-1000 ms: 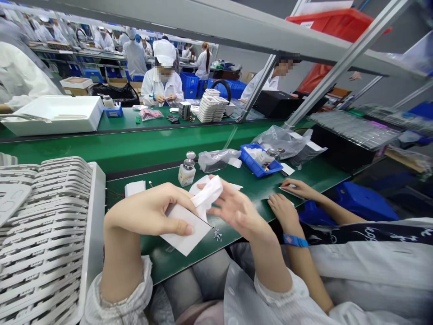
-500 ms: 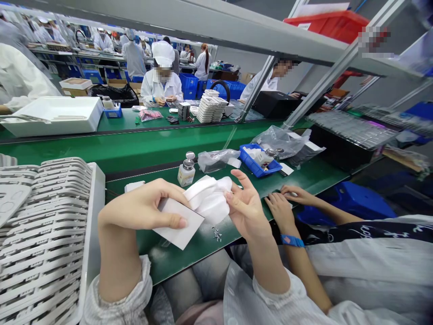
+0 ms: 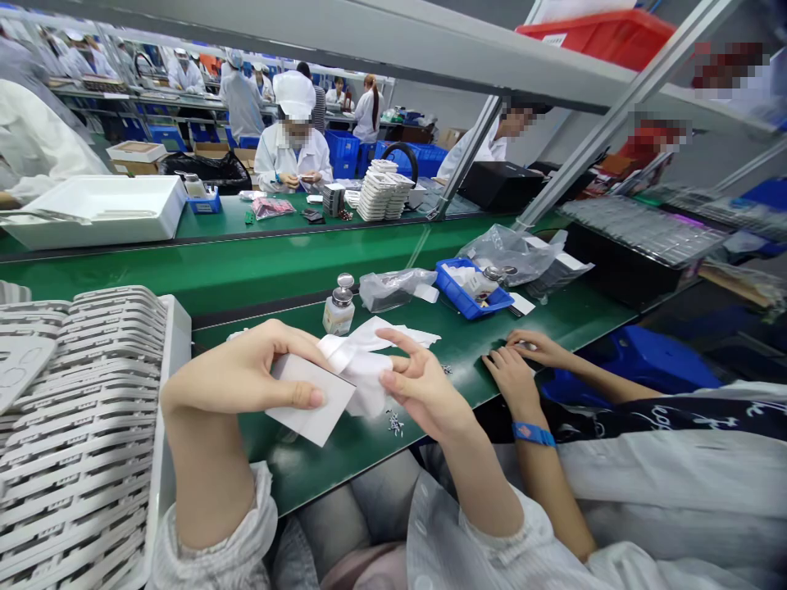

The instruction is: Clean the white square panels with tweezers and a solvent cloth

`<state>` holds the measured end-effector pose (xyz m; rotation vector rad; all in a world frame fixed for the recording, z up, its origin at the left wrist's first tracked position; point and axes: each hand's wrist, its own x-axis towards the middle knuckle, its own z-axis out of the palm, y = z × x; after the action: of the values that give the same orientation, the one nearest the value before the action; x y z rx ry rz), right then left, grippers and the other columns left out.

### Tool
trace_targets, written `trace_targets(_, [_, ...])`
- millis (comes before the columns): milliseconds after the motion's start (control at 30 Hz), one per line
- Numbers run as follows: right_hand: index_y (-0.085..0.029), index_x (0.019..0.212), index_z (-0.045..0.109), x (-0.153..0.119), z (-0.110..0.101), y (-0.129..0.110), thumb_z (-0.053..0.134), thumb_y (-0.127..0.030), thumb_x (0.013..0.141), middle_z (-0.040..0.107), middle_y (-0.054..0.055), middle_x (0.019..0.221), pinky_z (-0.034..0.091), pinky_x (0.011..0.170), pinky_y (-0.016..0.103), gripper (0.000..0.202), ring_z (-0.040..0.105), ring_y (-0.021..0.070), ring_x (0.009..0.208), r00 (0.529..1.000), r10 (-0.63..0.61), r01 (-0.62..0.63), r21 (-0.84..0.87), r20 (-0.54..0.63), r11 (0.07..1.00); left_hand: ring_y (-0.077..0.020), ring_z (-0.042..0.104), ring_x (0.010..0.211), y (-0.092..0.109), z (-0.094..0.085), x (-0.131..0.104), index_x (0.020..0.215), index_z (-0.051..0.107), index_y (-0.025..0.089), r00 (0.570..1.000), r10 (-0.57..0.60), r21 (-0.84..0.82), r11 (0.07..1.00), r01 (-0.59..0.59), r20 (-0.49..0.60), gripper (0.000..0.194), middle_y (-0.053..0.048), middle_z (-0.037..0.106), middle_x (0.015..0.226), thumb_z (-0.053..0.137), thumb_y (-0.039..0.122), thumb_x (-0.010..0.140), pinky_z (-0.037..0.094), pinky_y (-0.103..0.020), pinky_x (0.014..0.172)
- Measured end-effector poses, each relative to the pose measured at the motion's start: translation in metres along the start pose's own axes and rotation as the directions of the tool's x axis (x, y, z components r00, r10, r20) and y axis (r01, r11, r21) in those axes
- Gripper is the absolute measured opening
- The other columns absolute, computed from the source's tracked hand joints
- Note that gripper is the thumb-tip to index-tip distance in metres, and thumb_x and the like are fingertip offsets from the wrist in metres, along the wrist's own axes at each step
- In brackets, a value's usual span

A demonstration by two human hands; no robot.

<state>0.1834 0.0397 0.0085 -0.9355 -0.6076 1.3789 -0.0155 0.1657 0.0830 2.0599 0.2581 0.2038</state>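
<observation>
My left hand (image 3: 270, 369) is closed round a flat white rectangular plate (image 3: 325, 410) with a thin dark edge, its thumb lying across the face. My right hand (image 3: 424, 385) pinches a thin white wipe (image 3: 367, 385) between thumb and fingers, close to the plate's far corner. The wipe's left end reaches up to the left hand's fingertips. Behind it, more white wipe material (image 3: 406, 332) spreads over the green bench. A small pile of screws (image 3: 394, 423) lies below the right hand. Beyond the hands stands a pump bottle (image 3: 338, 307) with a metal top.
At left, a white tray (image 3: 175, 369) holds stacked white plastic frames (image 3: 92, 426). A blue bin (image 3: 470, 299) and plastic bags (image 3: 397, 288) sit at the back of the bench. A co-worker's hands (image 3: 513, 373) work close on the right. A metal shelf beam (image 3: 381, 41) crosses overhead.
Both hands have shifted left and slightly down with the plate and wipe. The right hand's fingers have closed in more, and wipe material now shows spread on the bench behind.
</observation>
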Motion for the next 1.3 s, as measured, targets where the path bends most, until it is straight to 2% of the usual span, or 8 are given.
trace_targets(100, [-0.019, 0.090, 0.068, -0.001, -0.004, -0.003, 0.088, -0.027, 0.056, 0.067, -0.003, 0.056, 0.049, 0.057, 0.022, 0.040, 0.060, 0.0109, 0.053, 0.983, -0.172, 0.164, -0.115, -0.066, 0.980, -0.0142, 0.061, 0.068, 0.000, -0.004, -0.005, 0.092, 0.075, 0.016, 0.999, -0.031, 0.056, 0.998, 0.029, 0.027, 0.021, -0.005, 0.072, 0.084, 0.070, 0.032, 0.079, 0.046, -0.019, 0.056])
trace_targets(267, [-0.021, 0.072, 0.070, -0.002, -0.005, -0.005, 0.088, -0.030, 0.057, 0.068, -0.001, 0.063, 0.051, 0.055, 0.022, 0.025, 0.061, 0.0104, 0.055, 0.952, -0.282, 0.266, -0.137, -0.116, 0.954, -0.0144, 0.061, 0.068, 0.000, -0.006, -0.004, 0.090, 0.075, 0.016, 0.997, -0.056, 0.056, 0.997, 0.054, 0.044, 0.023, -0.006, 0.072, 0.082, 0.071, 0.035, 0.078, 0.046, -0.019, 0.057])
trace_targets(400, [-0.023, 0.087, 0.071, -0.002, 0.003, -0.002, 0.088, -0.038, 0.055, 0.071, 0.003, 0.078, 0.054, 0.060, 0.025, 0.040, 0.065, 0.0146, 0.070, 0.962, -0.268, 0.262, -0.092, -0.057, 0.961, -0.0139, 0.060, 0.067, -0.001, -0.002, 0.002, 0.091, 0.074, 0.015, 0.994, -0.079, 0.017, 0.997, 0.078, 0.077, 0.026, -0.006, 0.072, 0.082, 0.070, 0.037, 0.078, 0.046, -0.019, 0.057])
trace_targets(533, [-0.024, 0.107, 0.063, -0.001, 0.012, 0.002, 0.091, -0.030, 0.049, 0.071, 0.002, 0.081, 0.054, 0.065, 0.028, 0.064, 0.065, 0.0166, 0.073, 0.972, -0.234, 0.233, -0.076, -0.010, 0.970, -0.0134, 0.059, 0.064, -0.002, 0.003, 0.007, 0.093, 0.073, 0.015, 0.990, -0.090, -0.017, 0.996, 0.093, 0.112, 0.029, -0.005, 0.070, 0.077, 0.070, 0.039, 0.078, 0.045, -0.019, 0.055])
trace_targets(800, [-0.022, 0.081, 0.061, 0.002, 0.012, 0.003, 0.089, -0.032, 0.054, 0.061, -0.002, 0.067, 0.045, 0.056, 0.022, 0.040, 0.054, 0.0106, 0.060, 0.925, -0.340, 0.331, -0.079, -0.169, 0.940, -0.0132, 0.059, 0.068, 0.001, -0.003, 0.001, 0.086, 0.074, 0.014, 0.993, -0.044, -0.032, 0.998, 0.048, 0.109, 0.021, -0.005, 0.070, 0.080, 0.069, 0.034, 0.080, 0.045, -0.019, 0.058])
trace_targets(1100, [-0.024, 0.085, 0.056, 0.001, 0.015, 0.003, 0.088, -0.029, 0.054, 0.059, -0.002, 0.076, 0.048, 0.060, 0.025, 0.045, 0.056, 0.0124, 0.066, 0.921, -0.383, 0.367, -0.165, -0.072, 0.915, -0.0136, 0.061, 0.069, 0.001, -0.003, 0.002, 0.086, 0.073, 0.014, 0.998, -0.015, 0.001, 1.000, 0.015, 0.066, 0.020, -0.004, 0.070, 0.079, 0.069, 0.032, 0.080, 0.047, -0.019, 0.060])
trace_targets(1200, [-0.024, 0.078, 0.058, 0.004, 0.017, 0.008, 0.087, -0.025, 0.056, 0.058, -0.003, 0.072, 0.049, 0.061, 0.027, 0.036, 0.057, 0.0135, 0.066, 0.869, -0.490, 0.461, -0.247, -0.067, 0.852, -0.0133, 0.062, 0.072, 0.000, -0.004, -0.001, 0.088, 0.074, 0.016, 1.000, 0.017, -0.023, 1.000, -0.016, 0.018, 0.015, -0.002, 0.071, 0.083, 0.071, 0.027, 0.079, 0.047, -0.019, 0.062])
trace_targets(1300, [-0.021, 0.066, 0.061, 0.006, 0.017, 0.009, 0.079, -0.030, 0.071, 0.060, 0.001, 0.074, 0.050, 0.066, 0.029, 0.021, 0.058, 0.0152, 0.074, 0.803, -0.595, 0.528, -0.425, -0.034, 0.736, -0.0161, 0.065, 0.083, 0.007, 0.004, 0.001, 0.093, 0.074, 0.017, 0.996, 0.072, -0.035, 0.997, -0.074, -0.049, 0.015, -0.003, 0.072, 0.091, 0.071, 0.022, 0.078, 0.049, -0.020, 0.069])
